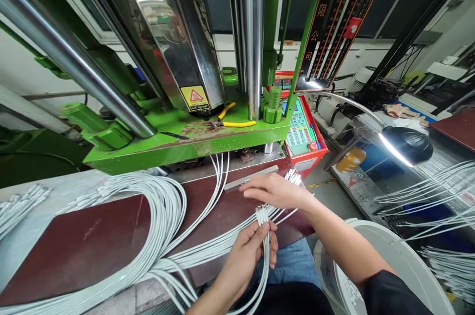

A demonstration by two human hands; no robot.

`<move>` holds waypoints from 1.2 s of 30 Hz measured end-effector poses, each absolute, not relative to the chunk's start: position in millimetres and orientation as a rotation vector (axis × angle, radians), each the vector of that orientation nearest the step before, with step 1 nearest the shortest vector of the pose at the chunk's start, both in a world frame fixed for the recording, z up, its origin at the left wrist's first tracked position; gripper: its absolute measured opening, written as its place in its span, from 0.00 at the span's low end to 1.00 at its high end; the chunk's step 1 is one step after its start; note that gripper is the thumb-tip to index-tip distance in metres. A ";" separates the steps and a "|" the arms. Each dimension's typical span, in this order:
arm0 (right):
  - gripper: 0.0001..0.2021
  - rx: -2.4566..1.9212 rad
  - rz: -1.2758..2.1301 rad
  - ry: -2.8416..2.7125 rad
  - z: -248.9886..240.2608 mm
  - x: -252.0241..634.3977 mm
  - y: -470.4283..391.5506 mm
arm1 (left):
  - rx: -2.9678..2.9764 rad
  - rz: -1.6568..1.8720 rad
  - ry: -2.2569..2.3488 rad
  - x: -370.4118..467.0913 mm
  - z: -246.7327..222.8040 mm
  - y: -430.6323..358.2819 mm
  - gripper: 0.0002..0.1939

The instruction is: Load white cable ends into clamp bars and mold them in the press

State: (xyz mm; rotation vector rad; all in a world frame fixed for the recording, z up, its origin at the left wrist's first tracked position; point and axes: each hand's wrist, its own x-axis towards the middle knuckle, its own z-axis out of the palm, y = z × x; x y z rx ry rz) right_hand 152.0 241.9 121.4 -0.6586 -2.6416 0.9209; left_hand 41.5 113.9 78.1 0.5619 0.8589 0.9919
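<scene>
My left hand (253,245) is closed round a small bunch of white cables (265,260), just below their connector ends (261,208), which point up. The lower lengths hang toward my lap. Just above and beyond it, my right hand (276,189) is held with its fingers stretched to the left and nothing visible in them; its palm side is hidden. A flat metal bar (250,179) lies by those fingertips. A large loop of white cables (166,196) rests on the dark red board (100,241). Several other cables (218,181) run in under the green press (185,144).
Yellow-handled pliers (237,123) and a dark thin strip (174,135) lie on the press ledge. A red control panel (306,132) stands to its right. The lamp (406,144), a white bin (393,246) and more cables (445,216) are at right.
</scene>
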 end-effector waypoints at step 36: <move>0.16 -1.088 1.945 -1.407 100.5 184.0 219.5 | 0.577 0.893 1.044 50.0 72.4 123.6 0.13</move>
